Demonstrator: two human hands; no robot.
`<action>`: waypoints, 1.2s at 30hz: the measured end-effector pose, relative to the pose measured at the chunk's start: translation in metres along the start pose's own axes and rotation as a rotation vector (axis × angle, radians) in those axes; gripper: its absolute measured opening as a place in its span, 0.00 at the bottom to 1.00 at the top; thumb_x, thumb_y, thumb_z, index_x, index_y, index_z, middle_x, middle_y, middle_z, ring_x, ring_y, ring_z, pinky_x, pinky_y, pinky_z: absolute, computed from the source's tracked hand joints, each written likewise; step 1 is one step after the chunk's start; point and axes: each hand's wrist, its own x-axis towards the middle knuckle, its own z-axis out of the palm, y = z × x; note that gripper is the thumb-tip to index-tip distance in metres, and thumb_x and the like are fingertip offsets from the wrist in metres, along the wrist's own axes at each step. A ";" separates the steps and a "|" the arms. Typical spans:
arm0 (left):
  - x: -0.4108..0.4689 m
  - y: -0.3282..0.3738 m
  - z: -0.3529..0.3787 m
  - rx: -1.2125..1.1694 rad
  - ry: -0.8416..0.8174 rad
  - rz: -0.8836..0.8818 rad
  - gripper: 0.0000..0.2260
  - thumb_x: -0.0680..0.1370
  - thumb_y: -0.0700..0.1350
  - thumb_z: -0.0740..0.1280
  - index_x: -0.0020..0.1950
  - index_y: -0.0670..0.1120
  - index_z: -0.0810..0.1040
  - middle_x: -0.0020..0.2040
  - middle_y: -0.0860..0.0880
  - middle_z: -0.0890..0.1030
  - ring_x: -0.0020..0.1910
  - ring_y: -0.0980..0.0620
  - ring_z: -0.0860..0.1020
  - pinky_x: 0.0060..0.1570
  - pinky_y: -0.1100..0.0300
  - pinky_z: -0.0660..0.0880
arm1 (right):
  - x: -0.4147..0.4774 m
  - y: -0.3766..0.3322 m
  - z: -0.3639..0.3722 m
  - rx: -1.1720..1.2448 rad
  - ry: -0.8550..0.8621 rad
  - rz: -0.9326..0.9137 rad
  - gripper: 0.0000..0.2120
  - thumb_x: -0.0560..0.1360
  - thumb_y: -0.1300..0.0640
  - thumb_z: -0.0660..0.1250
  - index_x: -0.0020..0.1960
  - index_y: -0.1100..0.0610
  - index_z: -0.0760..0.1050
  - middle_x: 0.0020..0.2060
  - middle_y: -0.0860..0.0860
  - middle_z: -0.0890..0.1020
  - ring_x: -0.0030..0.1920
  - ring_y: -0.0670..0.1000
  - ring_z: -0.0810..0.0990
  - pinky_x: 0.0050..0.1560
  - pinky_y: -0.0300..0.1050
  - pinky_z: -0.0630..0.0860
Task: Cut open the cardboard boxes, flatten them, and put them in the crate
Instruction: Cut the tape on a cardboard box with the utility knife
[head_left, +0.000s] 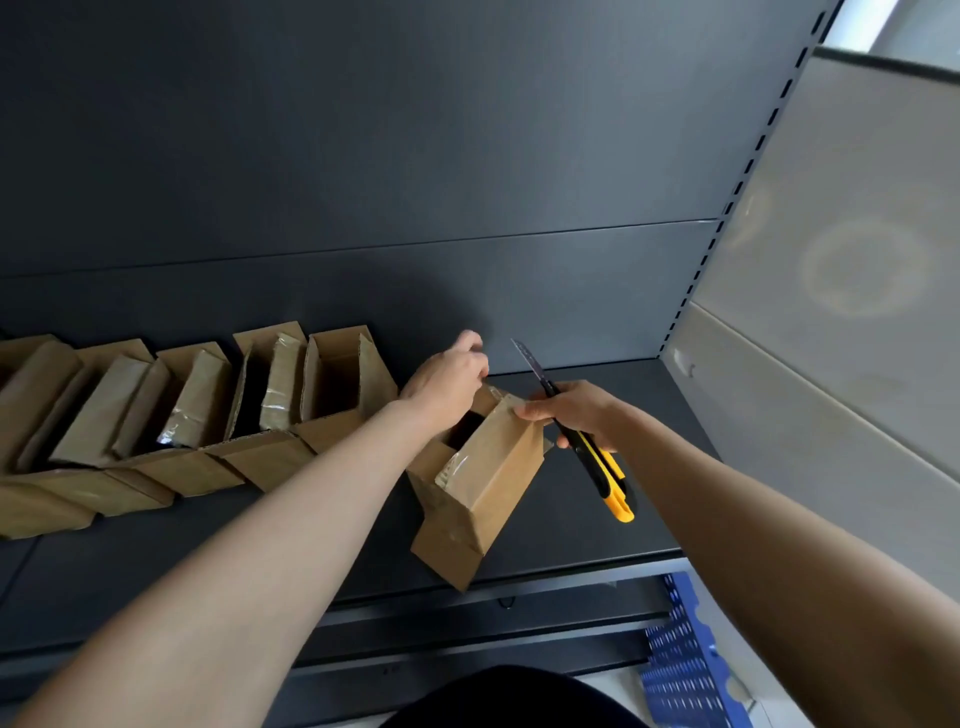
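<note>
Box (480, 483) was pinched at one flap by the left grip (448, 387). The knife (597, 462) was clenched in the right grip (576, 410) with its blade bared close by, so fingers could be cut by a slip.

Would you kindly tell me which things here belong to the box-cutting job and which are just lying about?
Job: cardboard box, utility knife, row of opened boxes, blue crate.
Just there: dark shelf, slotted upright, grey wall panel.

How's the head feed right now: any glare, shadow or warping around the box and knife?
Head view: wide-angle warp bends the shelf upright; ring-shaped glare sits on the grey side panel, away from the work; a soft shadow darkens the back panel behind the box; box and knife both read sharp.
</note>
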 end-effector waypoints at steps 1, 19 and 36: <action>-0.001 0.005 -0.003 0.073 0.043 0.007 0.07 0.79 0.36 0.61 0.54 0.40 0.77 0.66 0.44 0.66 0.57 0.44 0.73 0.54 0.51 0.73 | 0.002 0.002 0.002 -0.004 0.009 0.001 0.15 0.71 0.53 0.75 0.52 0.60 0.78 0.44 0.53 0.80 0.34 0.49 0.74 0.29 0.38 0.72; -0.031 0.030 -0.003 -0.230 -0.282 -0.260 0.30 0.70 0.42 0.76 0.69 0.45 0.69 0.68 0.48 0.71 0.66 0.47 0.70 0.60 0.55 0.71 | -0.004 0.007 -0.028 -0.564 0.027 -0.107 0.17 0.82 0.45 0.49 0.52 0.57 0.68 0.39 0.56 0.74 0.31 0.54 0.74 0.38 0.48 0.74; -0.038 0.025 0.000 -0.450 -0.340 -0.294 0.23 0.70 0.39 0.75 0.62 0.47 0.73 0.57 0.50 0.74 0.57 0.49 0.73 0.52 0.57 0.73 | -0.008 0.016 -0.036 -0.934 0.125 -0.305 0.13 0.81 0.46 0.55 0.41 0.47 0.72 0.35 0.48 0.75 0.41 0.53 0.75 0.36 0.44 0.67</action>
